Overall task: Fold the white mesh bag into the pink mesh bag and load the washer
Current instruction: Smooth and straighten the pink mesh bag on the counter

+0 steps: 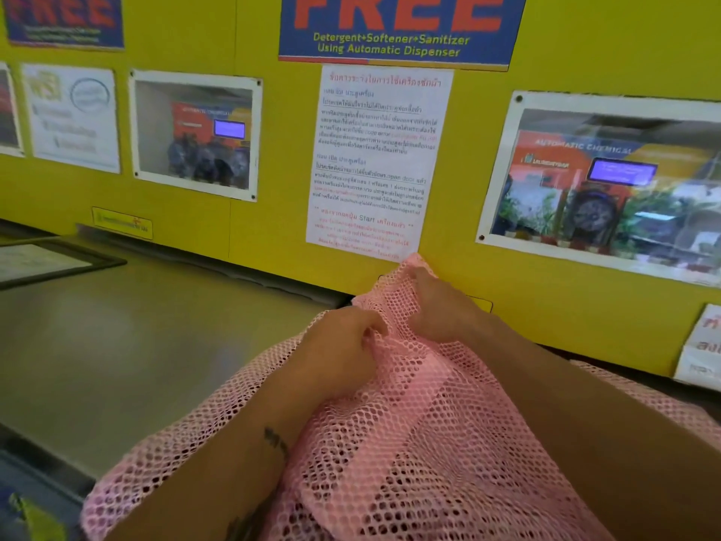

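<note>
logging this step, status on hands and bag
Left hand and right hand both gripping pink bag. Bag bunched on steel top. White bag not visible. Nothing in the way.

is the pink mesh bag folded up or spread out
Spread out: the pink mesh bag drapes loosely, left hand and right hand gripping its top edge.

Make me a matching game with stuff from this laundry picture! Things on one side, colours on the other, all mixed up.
Things:
1. mesh bag held by both hands
2. wall behind the counter
3. sign with the big word FREE
4. counter top

Colours:
A. blue
B. grey
C. pink
D. yellow

Pairs: 1-C, 2-D, 3-A, 4-B

The left hand and right hand each pinch the pink mesh.
</note>
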`<state>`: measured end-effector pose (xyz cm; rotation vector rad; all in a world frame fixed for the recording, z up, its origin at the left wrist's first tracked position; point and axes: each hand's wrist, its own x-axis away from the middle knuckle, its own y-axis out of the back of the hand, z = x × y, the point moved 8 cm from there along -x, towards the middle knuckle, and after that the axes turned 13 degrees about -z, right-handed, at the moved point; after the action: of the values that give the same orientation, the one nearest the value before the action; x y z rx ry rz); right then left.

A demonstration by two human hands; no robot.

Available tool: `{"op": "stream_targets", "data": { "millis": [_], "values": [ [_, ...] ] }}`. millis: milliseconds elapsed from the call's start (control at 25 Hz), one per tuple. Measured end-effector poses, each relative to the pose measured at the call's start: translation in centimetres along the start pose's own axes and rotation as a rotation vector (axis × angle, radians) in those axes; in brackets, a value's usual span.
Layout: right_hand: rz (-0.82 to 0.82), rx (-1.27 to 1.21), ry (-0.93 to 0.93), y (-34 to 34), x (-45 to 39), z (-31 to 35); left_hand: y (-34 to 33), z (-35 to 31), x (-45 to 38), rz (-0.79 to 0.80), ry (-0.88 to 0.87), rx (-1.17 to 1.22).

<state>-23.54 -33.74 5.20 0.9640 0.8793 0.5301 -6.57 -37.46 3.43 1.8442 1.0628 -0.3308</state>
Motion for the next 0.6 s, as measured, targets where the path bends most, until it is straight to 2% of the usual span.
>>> {"op": "stream_targets", "data": {
  "millis": [160,280,360,440,520,600],
  "values": [
    [-0.049,0.065,-0.006,-1.5,-0.4,-0.5,1.7,-1.0,-0.4,-0.097,-0.028,-0.063],
    [-0.167,0.179,0.032,0.2,-0.9,0.5,3.8,-1.1,-1.8,-0.093,0.036,-0.088],
    [-0.178,0.14,0.069,1.5,-1.2,1.9,6.2,-0.3,-2.6,-0.077,0.114,-0.116],
    [-0.021,0.064,0.119,0.8,-1.1,2.9,8.3,1.2,-2.8,0.003,0.174,-0.299],
    [0.173,0.135,0.172,-1.0,-0.7,3.2,9.1,3.0,-1.6,0.139,0.209,-0.57],
    [0.197,0.174,0.166,-1.1,-0.1,3.3,9.0,3.6,0.1,0.156,0.183,-0.621]
  ]
}}
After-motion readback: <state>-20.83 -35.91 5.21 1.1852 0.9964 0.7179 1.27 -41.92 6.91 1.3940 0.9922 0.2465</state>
